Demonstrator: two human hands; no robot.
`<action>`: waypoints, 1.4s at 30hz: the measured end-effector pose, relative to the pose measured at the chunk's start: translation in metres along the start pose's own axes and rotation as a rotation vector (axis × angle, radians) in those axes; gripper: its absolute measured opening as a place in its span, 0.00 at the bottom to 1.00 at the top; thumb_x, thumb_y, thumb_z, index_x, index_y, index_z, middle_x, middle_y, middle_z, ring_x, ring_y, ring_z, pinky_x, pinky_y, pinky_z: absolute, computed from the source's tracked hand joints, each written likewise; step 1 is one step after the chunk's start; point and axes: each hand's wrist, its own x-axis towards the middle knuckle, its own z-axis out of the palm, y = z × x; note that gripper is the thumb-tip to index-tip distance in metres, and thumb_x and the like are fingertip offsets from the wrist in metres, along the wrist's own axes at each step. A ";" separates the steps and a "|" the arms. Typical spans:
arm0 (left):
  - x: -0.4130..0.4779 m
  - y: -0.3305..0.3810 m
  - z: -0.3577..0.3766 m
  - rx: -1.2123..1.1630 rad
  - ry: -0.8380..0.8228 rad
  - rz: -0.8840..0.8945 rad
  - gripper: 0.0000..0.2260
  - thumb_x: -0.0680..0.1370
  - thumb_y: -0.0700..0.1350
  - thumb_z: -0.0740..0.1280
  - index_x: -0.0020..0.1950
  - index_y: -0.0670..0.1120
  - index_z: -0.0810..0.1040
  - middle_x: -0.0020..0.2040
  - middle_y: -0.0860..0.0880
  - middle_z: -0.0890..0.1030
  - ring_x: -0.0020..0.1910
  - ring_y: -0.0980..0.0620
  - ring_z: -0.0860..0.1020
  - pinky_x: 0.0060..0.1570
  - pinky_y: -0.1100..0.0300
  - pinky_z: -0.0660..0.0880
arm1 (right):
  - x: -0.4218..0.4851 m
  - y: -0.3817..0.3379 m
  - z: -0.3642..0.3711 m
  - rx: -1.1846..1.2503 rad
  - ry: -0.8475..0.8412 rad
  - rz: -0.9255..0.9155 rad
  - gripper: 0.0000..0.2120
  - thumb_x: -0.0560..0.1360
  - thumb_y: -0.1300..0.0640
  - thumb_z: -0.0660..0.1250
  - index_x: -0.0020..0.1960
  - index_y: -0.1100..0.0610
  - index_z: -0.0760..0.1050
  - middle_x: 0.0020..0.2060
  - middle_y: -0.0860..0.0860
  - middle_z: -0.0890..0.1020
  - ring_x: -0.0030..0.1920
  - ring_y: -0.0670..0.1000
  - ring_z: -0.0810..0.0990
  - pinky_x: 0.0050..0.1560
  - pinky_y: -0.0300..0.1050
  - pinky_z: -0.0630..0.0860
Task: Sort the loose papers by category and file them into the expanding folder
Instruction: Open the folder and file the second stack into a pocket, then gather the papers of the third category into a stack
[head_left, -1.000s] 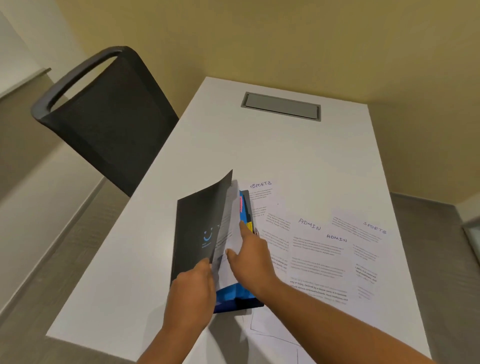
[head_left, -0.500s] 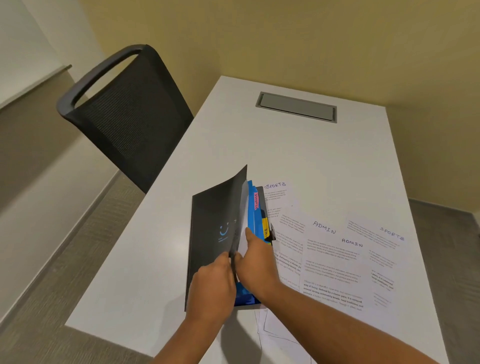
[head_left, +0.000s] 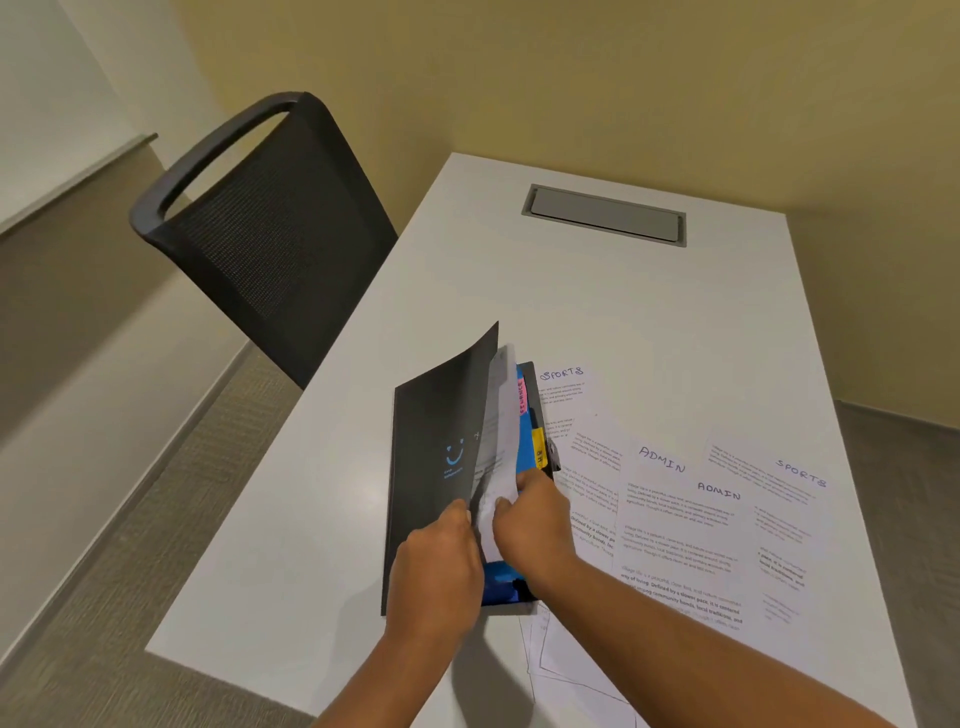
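Note:
A black expanding folder (head_left: 436, 447) with a blue smile mark lies on the white table (head_left: 322, 519). Its front cover is lifted by my left hand (head_left: 441, 561), which grips the cover's lower edge. Blue dividers with a pink tab (head_left: 521, 396) and a yellow tab (head_left: 539, 448) show inside. My right hand (head_left: 535, 519) pinches a white sheet (head_left: 501, 457) that stands between the cover and the dividers. To the right lie loose papers, headed SPORTS (head_left: 563, 384), ADMIN (head_left: 670, 499) and SPORTS (head_left: 789, 483).
A black mesh chair (head_left: 260, 228) stands at the table's left side. A grey cable hatch (head_left: 605, 214) is set into the far end of the table. More sheets (head_left: 571, 654) poke out under my right forearm near the front edge.
The white sheet has come further up and out between the cover and the dividers, with my right hand now pinching it. The camera view has shifted a little.

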 end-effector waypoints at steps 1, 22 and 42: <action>0.000 0.001 -0.001 0.004 -0.007 0.000 0.05 0.82 0.48 0.59 0.47 0.51 0.69 0.41 0.52 0.79 0.34 0.54 0.74 0.40 0.63 0.77 | 0.000 0.000 0.001 -0.030 -0.034 0.007 0.12 0.79 0.58 0.65 0.62 0.58 0.71 0.60 0.55 0.79 0.58 0.54 0.79 0.43 0.37 0.73; 0.012 0.001 0.014 0.004 0.012 -0.027 0.10 0.80 0.51 0.61 0.59 0.49 0.73 0.52 0.51 0.82 0.39 0.54 0.76 0.45 0.64 0.78 | 0.013 0.015 -0.024 -0.080 -0.004 -0.125 0.12 0.75 0.47 0.69 0.57 0.49 0.75 0.59 0.51 0.82 0.55 0.52 0.82 0.37 0.36 0.74; 0.036 -0.044 0.096 0.294 -0.279 0.013 0.25 0.82 0.56 0.56 0.75 0.48 0.59 0.78 0.47 0.59 0.77 0.47 0.57 0.63 0.49 0.74 | -0.008 0.240 -0.089 -0.370 -0.088 0.124 0.31 0.76 0.49 0.67 0.76 0.53 0.62 0.77 0.51 0.62 0.77 0.54 0.60 0.74 0.50 0.61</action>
